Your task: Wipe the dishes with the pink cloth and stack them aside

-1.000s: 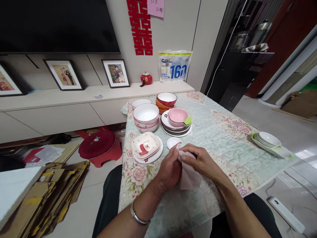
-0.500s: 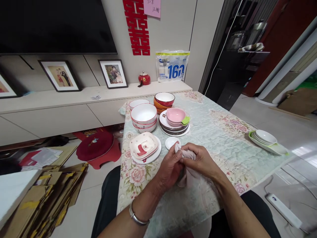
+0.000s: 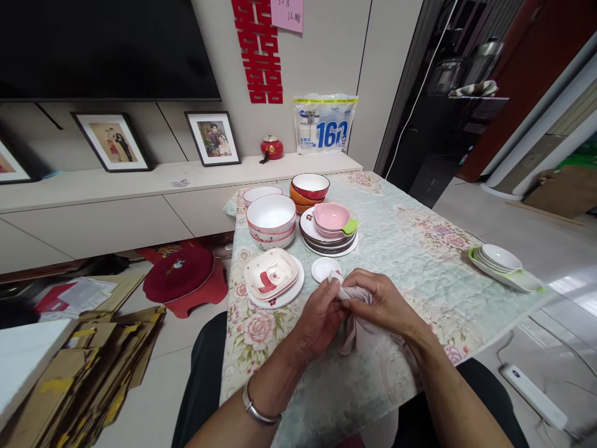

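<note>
Both hands meet over the near part of the table, closed around a pale pinkish-grey cloth [image 3: 358,333]. My left hand [image 3: 321,317] pinches its upper left end, where a small white part shows by the thumb. Whether a small dish is wrapped inside cannot be made out. Folds of the cloth are gripped by the fingers of my right hand [image 3: 380,302], and its loose end hangs below. Just beyond the hands lies a small white dish [image 3: 325,269]. To the left, a patterned square bowl [image 3: 271,274] rests on a white plate [image 3: 296,292].
Farther back stand white bowls with red rims [image 3: 271,214], red and orange bowls [image 3: 310,186], and stacked plates [image 3: 329,246] bearing a pink bowl [image 3: 332,216]. White dishes on a green-edged tray [image 3: 506,264] sit at the right edge. Flattened cardboard [image 3: 84,367] lies on the floor.
My fingers have shifted slightly on the cloth, and my right hand has turned a little. The cloth's hanging folds have changed shape. The dishes on the table stay put.
</note>
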`<move>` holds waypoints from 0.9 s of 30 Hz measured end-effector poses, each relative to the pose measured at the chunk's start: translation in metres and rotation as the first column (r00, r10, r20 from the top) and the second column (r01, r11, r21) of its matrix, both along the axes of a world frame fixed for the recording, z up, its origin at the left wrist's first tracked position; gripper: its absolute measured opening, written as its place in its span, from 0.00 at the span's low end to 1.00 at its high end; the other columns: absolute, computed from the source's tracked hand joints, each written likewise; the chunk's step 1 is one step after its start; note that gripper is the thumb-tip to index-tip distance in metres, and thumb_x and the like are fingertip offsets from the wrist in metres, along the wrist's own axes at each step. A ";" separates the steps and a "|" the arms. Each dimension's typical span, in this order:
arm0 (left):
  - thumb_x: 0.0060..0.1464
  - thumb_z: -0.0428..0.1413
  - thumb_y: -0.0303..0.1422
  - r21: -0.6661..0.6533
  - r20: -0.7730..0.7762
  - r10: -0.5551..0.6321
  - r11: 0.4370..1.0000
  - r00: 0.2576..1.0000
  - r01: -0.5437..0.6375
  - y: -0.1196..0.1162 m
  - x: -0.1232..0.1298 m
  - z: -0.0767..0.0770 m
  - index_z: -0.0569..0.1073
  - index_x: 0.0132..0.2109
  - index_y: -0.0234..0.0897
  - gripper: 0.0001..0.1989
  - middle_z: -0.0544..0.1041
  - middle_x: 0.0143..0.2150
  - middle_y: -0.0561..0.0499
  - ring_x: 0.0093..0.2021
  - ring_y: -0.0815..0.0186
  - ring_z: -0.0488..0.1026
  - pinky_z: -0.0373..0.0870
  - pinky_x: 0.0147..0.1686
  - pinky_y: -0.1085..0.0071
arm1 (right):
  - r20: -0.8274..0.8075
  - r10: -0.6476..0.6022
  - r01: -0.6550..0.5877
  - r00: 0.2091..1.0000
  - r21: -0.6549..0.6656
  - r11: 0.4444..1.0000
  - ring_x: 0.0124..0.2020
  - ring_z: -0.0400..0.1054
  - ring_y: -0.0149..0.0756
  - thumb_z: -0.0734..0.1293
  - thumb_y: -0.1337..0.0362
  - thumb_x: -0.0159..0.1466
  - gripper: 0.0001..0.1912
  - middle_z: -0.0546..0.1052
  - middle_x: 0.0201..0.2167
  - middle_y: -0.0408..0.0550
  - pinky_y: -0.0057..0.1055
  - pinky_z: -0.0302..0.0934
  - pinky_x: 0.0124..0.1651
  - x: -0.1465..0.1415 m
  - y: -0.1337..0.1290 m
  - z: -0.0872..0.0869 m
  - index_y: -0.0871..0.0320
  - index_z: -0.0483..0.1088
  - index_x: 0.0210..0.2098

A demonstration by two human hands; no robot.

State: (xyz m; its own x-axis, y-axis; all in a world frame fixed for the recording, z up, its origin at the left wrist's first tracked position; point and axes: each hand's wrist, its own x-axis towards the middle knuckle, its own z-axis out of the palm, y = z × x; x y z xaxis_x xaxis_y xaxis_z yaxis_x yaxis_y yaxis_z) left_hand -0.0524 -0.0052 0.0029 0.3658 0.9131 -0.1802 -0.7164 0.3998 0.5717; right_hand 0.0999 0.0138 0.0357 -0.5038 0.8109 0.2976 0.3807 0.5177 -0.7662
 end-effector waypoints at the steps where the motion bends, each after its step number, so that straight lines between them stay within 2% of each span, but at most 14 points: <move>1: 0.55 0.62 0.38 0.049 -0.007 0.011 0.999 1.000 -0.010 -0.001 0.000 0.002 0.75 0.46 0.34 0.15 0.79 0.42 0.46 0.39 0.65 0.76 0.72 0.39 0.72 | -0.023 -0.014 0.013 1.000 -0.020 1.000 0.36 0.70 0.35 0.69 0.67 0.61 0.04 0.75 0.34 0.45 0.30 0.62 0.40 -0.001 0.000 0.000 0.56 0.74 0.37; 4: 0.53 0.64 0.36 0.111 0.013 0.047 0.993 0.999 -0.048 -0.002 0.001 0.005 0.75 0.47 0.35 0.16 0.78 0.42 0.48 0.41 0.65 0.75 0.71 0.41 0.72 | -0.086 -0.030 0.024 0.996 -0.073 0.997 0.39 0.70 0.36 0.69 0.66 0.61 0.06 0.75 0.37 0.45 0.31 0.63 0.43 -0.005 -0.001 0.001 0.55 0.73 0.39; 7: 0.54 0.62 0.39 0.050 0.032 0.068 0.996 0.997 -0.070 -0.002 0.000 0.003 0.74 0.47 0.36 0.16 0.77 0.39 0.51 0.35 0.69 0.74 0.70 0.33 0.75 | -0.073 0.009 -0.013 0.997 -0.055 0.998 0.40 0.70 0.36 0.70 0.65 0.62 0.07 0.75 0.39 0.45 0.31 0.63 0.44 -0.006 -0.001 0.004 0.55 0.73 0.40; 11: 0.57 0.58 0.45 -0.054 0.022 -0.013 0.998 1.000 0.014 0.000 0.000 -0.002 0.73 0.50 0.35 0.21 0.77 0.40 0.47 0.30 0.69 0.73 0.68 0.26 0.75 | 0.013 0.095 -0.095 0.995 0.001 0.995 0.38 0.69 0.35 0.70 0.67 0.61 0.06 0.73 0.37 0.45 0.30 0.62 0.41 -0.001 -0.001 0.006 0.55 0.73 0.39; 14: 0.57 0.57 0.48 -0.082 0.013 -0.074 0.994 0.997 0.075 0.001 0.000 -0.002 0.74 0.50 0.34 0.23 0.78 0.42 0.45 0.30 0.68 0.73 0.68 0.26 0.74 | 0.039 0.075 -0.076 0.996 0.016 0.997 0.35 0.68 0.33 0.70 0.68 0.60 0.05 0.73 0.34 0.44 0.28 0.61 0.37 0.002 -0.001 0.006 0.56 0.72 0.36; 18: 0.56 0.61 0.41 0.028 -0.001 -0.017 0.999 1.000 0.017 -0.001 0.000 0.002 0.74 0.47 0.34 0.17 0.78 0.44 0.45 0.39 0.65 0.75 0.70 0.37 0.72 | -0.013 -0.027 0.027 1.000 -0.014 1.000 0.34 0.69 0.34 0.68 0.67 0.61 0.03 0.74 0.33 0.44 0.29 0.61 0.38 -0.001 0.000 0.004 0.56 0.73 0.36; 21: 0.53 0.63 0.37 0.101 -0.008 0.055 0.993 0.998 -0.054 -0.002 0.001 0.005 0.73 0.48 0.36 0.17 0.77 0.45 0.47 0.41 0.64 0.75 0.69 0.37 0.73 | -0.063 -0.032 0.029 0.997 -0.055 0.998 0.37 0.70 0.35 0.68 0.66 0.62 0.04 0.75 0.35 0.45 0.30 0.62 0.42 -0.005 0.000 0.003 0.56 0.72 0.38; 24: 0.55 0.61 0.40 0.029 0.023 0.078 0.996 0.997 -0.079 -0.002 0.002 0.005 0.73 0.50 0.36 0.18 0.77 0.42 0.49 0.38 0.66 0.75 0.69 0.33 0.74 | -0.052 0.020 -0.023 0.998 -0.041 0.999 0.40 0.69 0.35 0.69 0.67 0.61 0.07 0.74 0.38 0.45 0.30 0.62 0.43 -0.006 -0.001 0.003 0.55 0.72 0.40; 27: 0.57 0.57 0.45 -0.073 0.043 0.032 0.997 0.999 -0.029 0.001 0.001 0.001 0.75 0.48 0.35 0.19 0.79 0.38 0.49 0.34 0.65 0.75 0.69 0.31 0.73 | 0.032 0.093 -0.094 0.995 0.021 0.995 0.39 0.68 0.36 0.69 0.70 0.60 0.08 0.72 0.38 0.45 0.30 0.62 0.42 -0.006 -0.003 0.005 0.55 0.71 0.39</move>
State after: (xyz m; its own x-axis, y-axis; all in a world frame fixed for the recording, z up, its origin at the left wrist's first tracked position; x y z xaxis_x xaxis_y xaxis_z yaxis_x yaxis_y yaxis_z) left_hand -0.0511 -0.0045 0.0037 0.3472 0.9090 -0.2305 -0.7530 0.4167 0.5093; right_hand 0.0938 0.0110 0.0409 -0.5862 0.7534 0.2979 0.3533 0.5687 -0.7428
